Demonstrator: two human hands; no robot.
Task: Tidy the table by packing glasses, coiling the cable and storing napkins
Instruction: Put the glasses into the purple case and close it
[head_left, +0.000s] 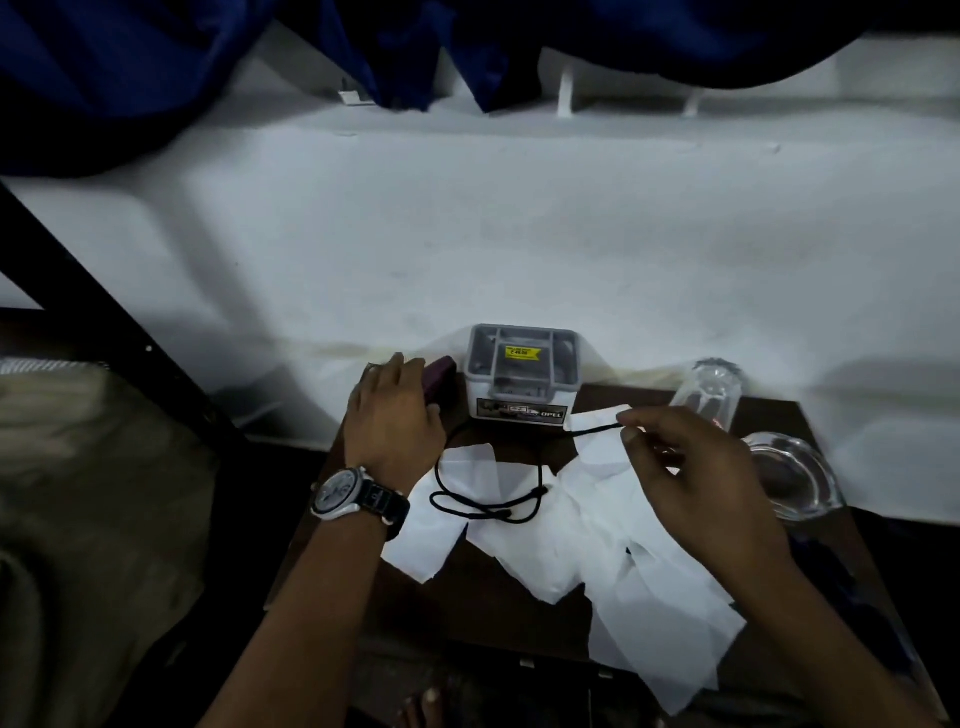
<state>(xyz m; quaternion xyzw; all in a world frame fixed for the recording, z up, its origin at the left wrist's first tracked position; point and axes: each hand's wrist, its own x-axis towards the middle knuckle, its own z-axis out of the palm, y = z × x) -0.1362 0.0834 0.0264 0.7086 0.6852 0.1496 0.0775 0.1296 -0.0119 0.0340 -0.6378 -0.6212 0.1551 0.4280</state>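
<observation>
A thin black cable lies looped over several white napkins on a small dark table. My right hand pinches one end of the cable between thumb and fingers, just in front of a grey lidded plastic box. My left hand, with a wristwatch, rests on a dark maroon object at the box's left; the cable's other end runs under this hand. A clear drinking glass stands at the table's back right. A clear glass dish sits in front of it, partly behind my right hand.
The table stands against a white bed sheet that fills the far side. Dark blue cloth hangs along the top. A black frame bar slants at the left. My toes show below the table's near edge.
</observation>
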